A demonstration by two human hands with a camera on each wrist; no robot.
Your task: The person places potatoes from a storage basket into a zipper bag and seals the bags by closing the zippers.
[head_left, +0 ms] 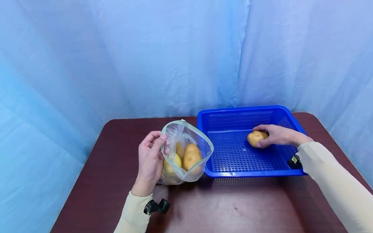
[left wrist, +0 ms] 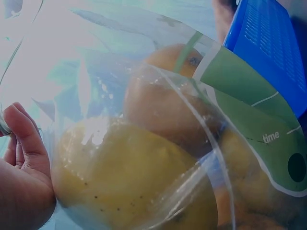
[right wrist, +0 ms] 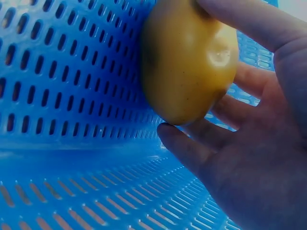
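Right hand (head_left: pixel 276 136), fingers curled around a yellow-brown oval potato (head_left: pixel 255 137), holds it low over the floor of the blue perforated plastic basket (head_left: pixel 233 113), toward the basket's 3 o'clock side. Left hand (head_left: pixel 150 158) pinches the rim of the clear plastic zip bag (head_left: pixel 201 152), mouth open, more potatoes (head_left: pixel 190 157) inside; bag sits at the basket's 9 o'clock, touching it. Step in hand looks like setting down the potato. Next move calls for loosening the fingers once it rests.
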